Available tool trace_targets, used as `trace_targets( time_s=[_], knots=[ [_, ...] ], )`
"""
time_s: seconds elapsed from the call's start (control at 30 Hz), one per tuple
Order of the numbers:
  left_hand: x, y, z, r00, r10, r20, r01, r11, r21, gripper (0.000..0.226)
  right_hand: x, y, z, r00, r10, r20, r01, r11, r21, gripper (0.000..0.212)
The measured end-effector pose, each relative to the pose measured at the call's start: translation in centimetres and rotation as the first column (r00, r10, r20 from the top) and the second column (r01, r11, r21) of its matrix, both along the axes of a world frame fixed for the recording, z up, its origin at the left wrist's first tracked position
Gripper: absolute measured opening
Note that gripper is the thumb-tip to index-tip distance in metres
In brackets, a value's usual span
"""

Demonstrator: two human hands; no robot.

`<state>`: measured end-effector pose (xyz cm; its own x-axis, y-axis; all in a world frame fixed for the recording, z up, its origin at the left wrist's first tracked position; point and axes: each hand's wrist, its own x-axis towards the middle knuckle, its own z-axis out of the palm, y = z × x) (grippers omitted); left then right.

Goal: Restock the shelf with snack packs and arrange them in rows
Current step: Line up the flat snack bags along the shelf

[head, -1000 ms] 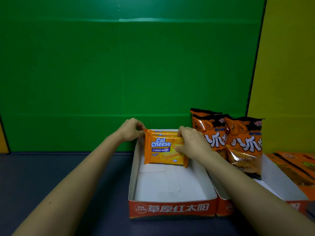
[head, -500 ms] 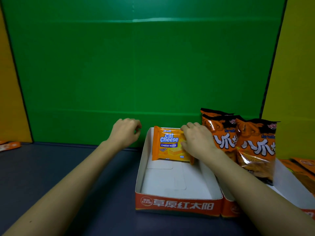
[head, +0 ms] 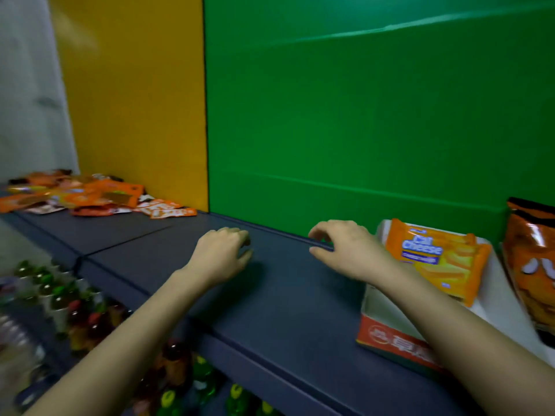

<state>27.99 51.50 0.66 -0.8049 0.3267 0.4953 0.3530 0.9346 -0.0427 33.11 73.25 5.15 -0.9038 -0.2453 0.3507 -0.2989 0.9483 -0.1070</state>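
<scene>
Dark shelf (head: 270, 295), cheese wafer pack (head: 435, 259) upright in carton (head: 390, 340); both hands (head: 222, 253) loosely curled, empty.

A green panel (head: 375, 115) forms the back wall, meeting a yellow panel (head: 135, 100) to its left at a dark vertical seam. A grey-white wall (head: 30, 85) adjoins the yellow panel at the far left. On a lower level at bottom left, bottles (head: 75, 310) with green, red and yellow contents stand in close rows; motion blur obscures their labels.
</scene>
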Motion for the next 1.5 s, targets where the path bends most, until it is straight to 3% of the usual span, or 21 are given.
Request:
trace_targets(
  time_s=[0.2,0.5,0.9,1.2,1.5],
  knots=[
    [1.2,-11.2,-0.8,0.989,0.142,0.045,-0.143,0.990,0.010,0.032,-2.0,-10.9,-1.9,0.990,0.134,0.052,-0.133,0.991,-0.018,0.035],
    [1.5,-27.8,-1.1,0.976,0.209,0.054,-0.206,0.977,-0.050,0.027,-6.3,-27.4,-3.9,0.977,0.188,0.100,-0.173,0.975,-0.141,0.032],
    [-1.8,-42.7,-1.6,0.939,0.338,0.065,-0.342,0.937,0.075,0.030,-15.7,-42.9,-3.3,0.962,0.236,0.133,-0.213,0.962,-0.170,0.031],
    [-11.3,-51.4,-0.6,0.943,0.333,0.014,-0.333,0.942,0.036,0.028,-27.1,-50.7,-2.9,0.982,0.135,0.132,-0.119,0.985,-0.128,0.034],
    [-23.4,-55.5,1.2,0.974,0.228,0.001,-0.228,0.974,-0.009,0.033,-37.0,-55.5,-2.1,0.961,-0.061,0.270,0.080,0.995,-0.060,0.050]
  ],
)
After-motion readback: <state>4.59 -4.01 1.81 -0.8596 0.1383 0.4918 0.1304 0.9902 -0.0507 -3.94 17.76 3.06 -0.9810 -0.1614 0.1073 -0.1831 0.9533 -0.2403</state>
